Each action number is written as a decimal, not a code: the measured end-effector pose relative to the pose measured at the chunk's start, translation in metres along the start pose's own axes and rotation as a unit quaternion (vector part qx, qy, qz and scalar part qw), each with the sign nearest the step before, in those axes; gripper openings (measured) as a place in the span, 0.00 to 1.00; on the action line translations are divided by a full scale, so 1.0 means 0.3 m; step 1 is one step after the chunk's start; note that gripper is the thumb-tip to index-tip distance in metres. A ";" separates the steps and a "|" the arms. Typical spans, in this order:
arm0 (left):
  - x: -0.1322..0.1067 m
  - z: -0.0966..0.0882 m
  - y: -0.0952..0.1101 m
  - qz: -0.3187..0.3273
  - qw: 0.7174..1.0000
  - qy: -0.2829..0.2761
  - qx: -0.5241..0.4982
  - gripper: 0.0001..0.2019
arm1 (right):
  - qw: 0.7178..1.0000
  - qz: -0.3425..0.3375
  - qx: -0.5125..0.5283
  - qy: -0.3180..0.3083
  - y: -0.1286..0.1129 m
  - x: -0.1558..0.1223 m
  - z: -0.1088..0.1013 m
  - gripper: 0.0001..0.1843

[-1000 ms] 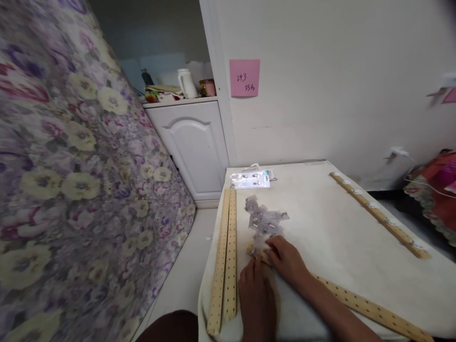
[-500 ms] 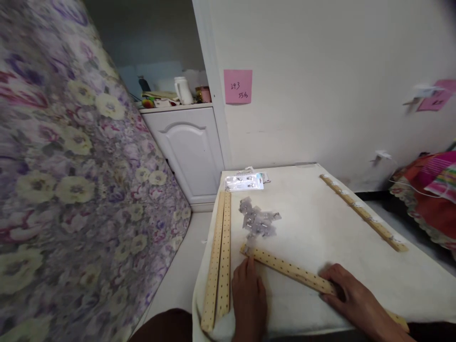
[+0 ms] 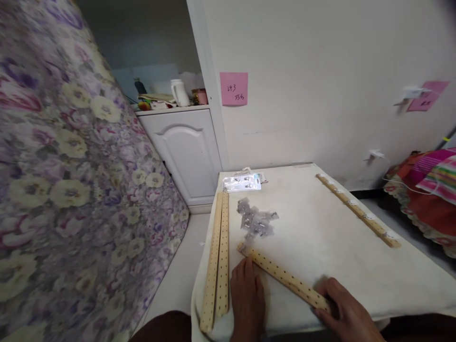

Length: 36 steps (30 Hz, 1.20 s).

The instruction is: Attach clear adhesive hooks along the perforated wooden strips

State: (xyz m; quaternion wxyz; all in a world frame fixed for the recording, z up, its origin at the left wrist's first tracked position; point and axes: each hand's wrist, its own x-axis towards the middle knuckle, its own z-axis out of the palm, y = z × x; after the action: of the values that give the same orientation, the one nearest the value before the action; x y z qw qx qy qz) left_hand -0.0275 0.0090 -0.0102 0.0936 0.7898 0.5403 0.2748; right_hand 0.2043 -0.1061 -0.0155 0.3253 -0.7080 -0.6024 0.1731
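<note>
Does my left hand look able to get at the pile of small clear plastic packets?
Probably yes: only a flat, yellowish wooden strip with holes lies between your left hand and those packets, and it looks low enough to reach over.

White-topped table [image 3: 299, 213] carried everything. Pair of perforated wooden strips [image 3: 223, 256] lay side by side along left edge. Flat plastic pack [image 3: 242, 183] sat by far left corner. Small translucent packets [image 3: 254, 221] lay heaped in left half. Slanted perforated strip [image 3: 285, 276] pointed toward near edge. Strip with white fittings [image 3: 359, 211] ran near right edge.
</note>
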 end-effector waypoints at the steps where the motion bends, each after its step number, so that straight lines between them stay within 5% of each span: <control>1: 0.001 0.001 -0.001 0.000 1.000 0.001 -0.003 0.23 | 1.000 -0.002 -0.001 0.006 -0.002 -0.004 0.009 0.07; 17: -0.005 0.012 -0.013 0.020 1.000 0.023 0.000 0.22 | 0.995 0.040 0.027 -0.084 -0.062 0.016 -0.002 0.10; 23: -0.003 0.015 -0.008 0.025 0.999 0.024 0.023 0.22 | 0.986 0.015 0.111 -0.126 -0.098 0.225 -0.032 0.07; 30: -0.002 0.017 -0.016 0.036 0.999 0.017 0.030 0.23 | 0.990 0.012 0.140 -0.013 -0.092 0.533 0.103 0.10; 34: -0.007 0.018 -0.019 0.021 0.999 0.011 0.022 0.22 | 0.992 -0.003 0.119 0.028 -0.140 0.603 0.150 0.14; 36: -0.009 0.017 -0.020 0.019 1.000 0.004 0.017 0.22 | 0.993 -0.070 0.088 0.038 -0.177 0.611 0.160 0.17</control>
State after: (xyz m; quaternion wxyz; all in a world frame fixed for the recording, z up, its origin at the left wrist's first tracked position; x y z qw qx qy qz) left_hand -0.0304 0.0098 -0.0180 0.0724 0.8002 0.5303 0.2706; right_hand 0.1736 0.0864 0.0121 0.4200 -0.6389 -0.6204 0.1750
